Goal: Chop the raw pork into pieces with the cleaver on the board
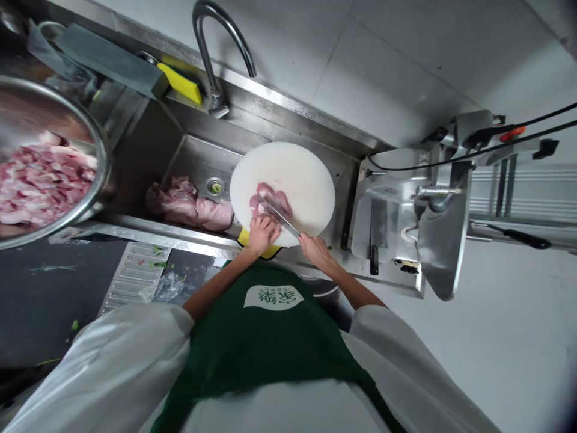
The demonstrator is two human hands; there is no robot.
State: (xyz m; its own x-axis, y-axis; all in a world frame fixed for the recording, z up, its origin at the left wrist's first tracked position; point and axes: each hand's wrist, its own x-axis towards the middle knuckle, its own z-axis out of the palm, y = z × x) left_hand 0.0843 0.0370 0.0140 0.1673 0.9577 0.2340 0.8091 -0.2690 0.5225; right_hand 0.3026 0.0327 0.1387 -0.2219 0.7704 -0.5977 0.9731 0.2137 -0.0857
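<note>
A round white cutting board point(306, 174) lies over the sink, with a piece of raw meat point(283, 199) near its front edge. My right hand point(314, 250) is closed round the handle of a kitchen knife point(285, 219), whose blade crosses the meat at a slant. With fingers bent, my left hand point(262, 233) presses on the near side of the meat, close to the blade. Part of the meat is hidden under those fingers. Larger chunks of raw meat point(198, 207) rest in the sink to the left of the board.
A big steel bowl point(100, 162) of cut meat stands at the left. Behind the sink point(211, 147) rises a curved faucet point(225, 18), beside a yellow-handled tool point(180, 83). A meat slicer point(396, 204) with another knife point(377, 231) on it occupies the right. Yellow cloth point(270, 251) shows under the board.
</note>
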